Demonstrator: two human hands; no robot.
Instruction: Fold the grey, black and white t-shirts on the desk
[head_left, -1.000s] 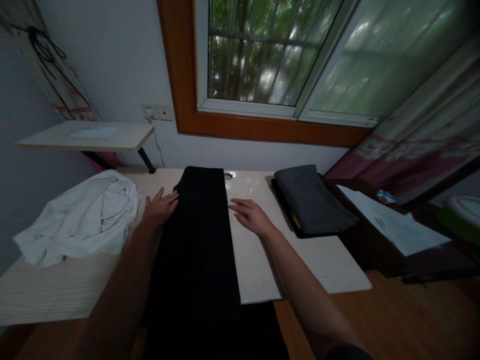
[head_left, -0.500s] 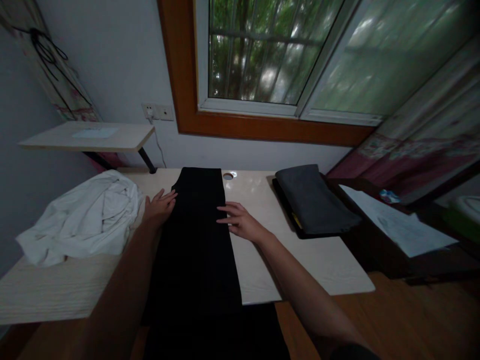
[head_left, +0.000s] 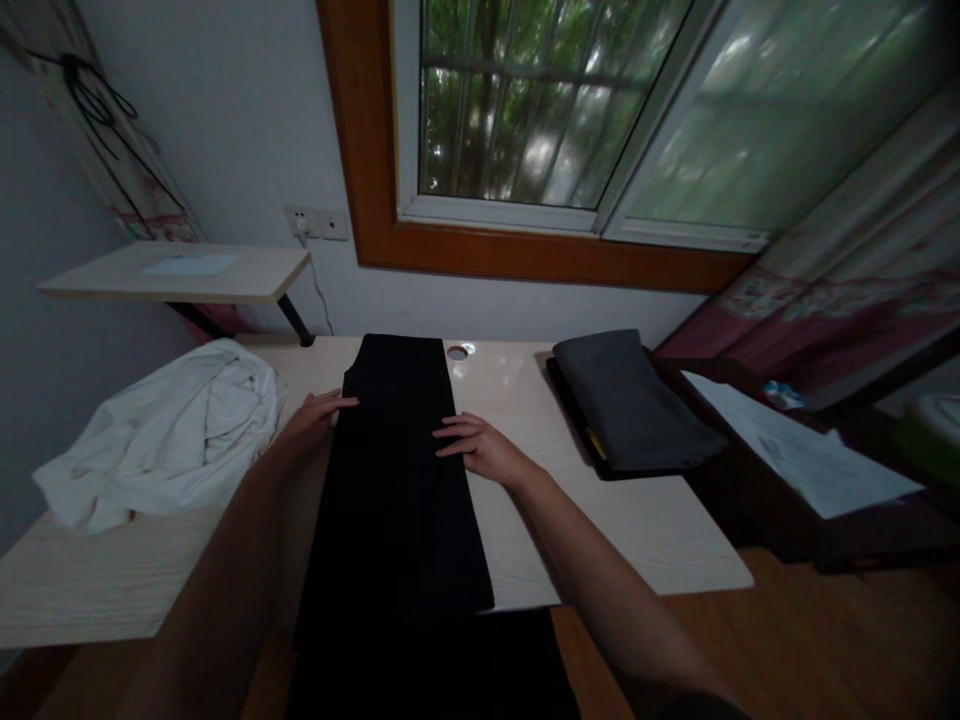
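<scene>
Black trousers [head_left: 397,490], seemingly folded lengthwise, lie flat over the table [head_left: 600,540]. They run from near the wall to the front edge, where they merge with dark cloth below. My left hand [head_left: 311,418] rests at their left edge, fingers stretched out and tips on the fabric. On the opposite edge, a little nearer to me, lies my right hand [head_left: 487,448] with its fingers spread over the cloth. Neither hand grips anything. A crumpled white cloth [head_left: 180,430] is left of my left hand.
Folded dark grey cloth [head_left: 630,400] lies on a black item at the table's right. A raised shelf [head_left: 247,280] stands at the back left. Papers [head_left: 802,450] rest on dark furniture to the right. A window [head_left: 540,110] is above the table.
My left hand has slid slightly toward me along the left edge, its fingers now closer together. The right hand has barely moved; the trousers' near right part lies slightly further right.
</scene>
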